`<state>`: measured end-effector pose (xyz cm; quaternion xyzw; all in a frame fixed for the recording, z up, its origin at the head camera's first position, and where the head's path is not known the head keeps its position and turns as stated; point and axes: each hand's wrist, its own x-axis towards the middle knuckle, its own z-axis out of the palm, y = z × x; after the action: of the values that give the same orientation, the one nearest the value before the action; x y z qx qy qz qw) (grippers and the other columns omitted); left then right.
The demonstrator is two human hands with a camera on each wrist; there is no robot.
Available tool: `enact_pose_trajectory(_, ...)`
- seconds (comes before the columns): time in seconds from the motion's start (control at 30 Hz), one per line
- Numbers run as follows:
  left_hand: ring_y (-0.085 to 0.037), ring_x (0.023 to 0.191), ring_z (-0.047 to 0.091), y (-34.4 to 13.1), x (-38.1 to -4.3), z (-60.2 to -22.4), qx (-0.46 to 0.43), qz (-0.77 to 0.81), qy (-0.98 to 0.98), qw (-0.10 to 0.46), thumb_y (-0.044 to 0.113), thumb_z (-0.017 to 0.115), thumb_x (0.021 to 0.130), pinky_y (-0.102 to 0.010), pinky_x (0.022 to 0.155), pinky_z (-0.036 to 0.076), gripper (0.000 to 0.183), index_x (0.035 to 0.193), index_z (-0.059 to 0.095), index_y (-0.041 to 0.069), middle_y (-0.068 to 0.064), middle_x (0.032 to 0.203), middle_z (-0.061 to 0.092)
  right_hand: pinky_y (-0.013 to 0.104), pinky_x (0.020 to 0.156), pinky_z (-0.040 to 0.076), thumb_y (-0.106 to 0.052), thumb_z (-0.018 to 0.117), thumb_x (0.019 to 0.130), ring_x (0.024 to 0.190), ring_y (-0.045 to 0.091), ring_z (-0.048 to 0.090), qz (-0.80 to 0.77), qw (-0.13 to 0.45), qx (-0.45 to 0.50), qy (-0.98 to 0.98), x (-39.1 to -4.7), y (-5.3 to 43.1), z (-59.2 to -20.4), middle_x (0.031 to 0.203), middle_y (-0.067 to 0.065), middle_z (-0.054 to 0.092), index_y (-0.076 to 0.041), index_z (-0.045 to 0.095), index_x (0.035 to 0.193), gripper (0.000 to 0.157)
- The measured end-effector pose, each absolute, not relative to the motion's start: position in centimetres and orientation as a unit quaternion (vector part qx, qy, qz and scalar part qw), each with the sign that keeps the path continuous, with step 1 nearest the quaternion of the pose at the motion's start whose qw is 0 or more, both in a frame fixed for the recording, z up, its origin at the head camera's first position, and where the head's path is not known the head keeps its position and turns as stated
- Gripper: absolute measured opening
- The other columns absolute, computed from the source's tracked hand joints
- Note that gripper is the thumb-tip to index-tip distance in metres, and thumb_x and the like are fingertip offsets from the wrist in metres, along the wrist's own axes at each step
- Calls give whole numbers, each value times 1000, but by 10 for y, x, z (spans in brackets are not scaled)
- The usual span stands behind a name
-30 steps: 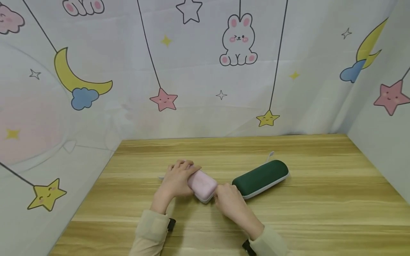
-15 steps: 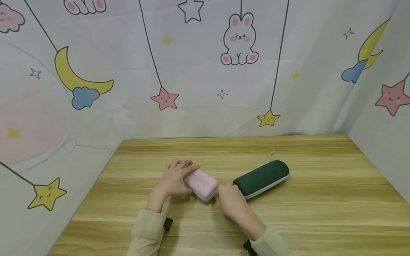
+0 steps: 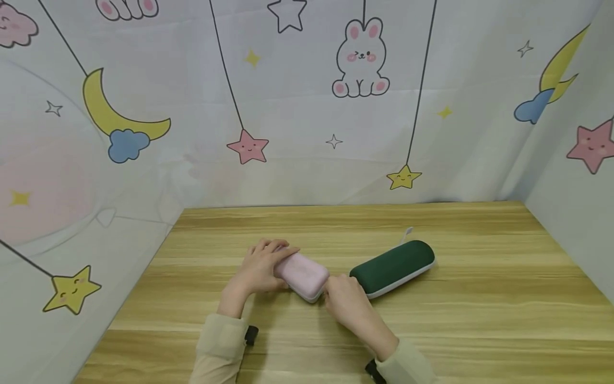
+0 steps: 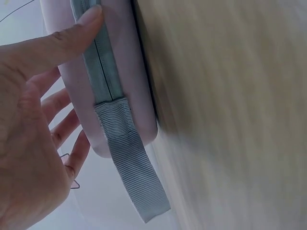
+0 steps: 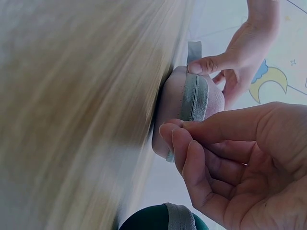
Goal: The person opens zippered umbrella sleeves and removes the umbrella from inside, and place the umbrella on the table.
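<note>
A pink zippered hard case [image 3: 303, 273] lies on the table, angled in the head view. My left hand [image 3: 260, 269] holds its far left end, thumb on the grey zipper band [image 4: 106, 72] and the fingers over the opposite side. From that end sticks a ribbed grey fabric tab [image 4: 139, 179]. At the case's near right end, my right hand [image 3: 346, 301] pinches at the zipper [image 5: 195, 98] between thumb and forefinger; the zipper pull itself is hidden by the fingertips. In the right wrist view the zipper looks closed along the visible stretch.
Just right of my right hand lies a dark green case [image 3: 392, 268] with a pale zipper band and a light tab [image 3: 408, 233] at its back. Both rest on a wood-grain table [image 3: 499, 298]. A printed curtain [image 3: 297, 106] stands behind and at the sides.
My left hand has slid a little left, uncovering more of the pink case's top. The right hand keeps its pinch at the case's end, almost unmoved. The view has shifted slightly.
</note>
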<state>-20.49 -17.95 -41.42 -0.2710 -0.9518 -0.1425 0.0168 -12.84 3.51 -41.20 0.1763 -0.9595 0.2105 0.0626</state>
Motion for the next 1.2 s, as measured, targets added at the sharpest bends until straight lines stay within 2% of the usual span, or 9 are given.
enact_pose_trajectory(0.1,-32,128,41,-178,-205,-414,-270,-145,-952,17,23,84,65,-59,100,34,77,136,54,29,-4,139,51,20,44,21,4,63,80,49,8,24,208,66,179,-959,-128,36,-412,53,-6,25,-14,38,50,43)
enact_pose_trajectory(0.3,-32,129,41,-177,-203,-413,-265,-147,-953,14,23,85,66,-60,102,33,77,137,54,29,-3,140,51,20,43,22,3,64,79,49,8,25,203,75,182,-959,-128,36,-412,52,-6,27,-13,43,50,40)
enact_pose_trajectory(0.9,-31,127,42,-176,-200,-411,-258,-134,-956,29,26,86,65,-55,100,35,76,135,56,27,-4,138,53,19,44,18,5,64,79,49,7,20,210,73,192,-956,-127,35,-411,55,-7,20,-17,30,51,49)
enact_pose_trajectory(1.2,-30,127,43,-177,-200,-414,-257,-126,-957,34,29,87,65,-54,99,36,77,135,55,28,-3,137,53,19,43,20,4,65,80,49,7,23,212,69,193,-955,-127,35,-413,54,-7,24,-16,34,51,46)
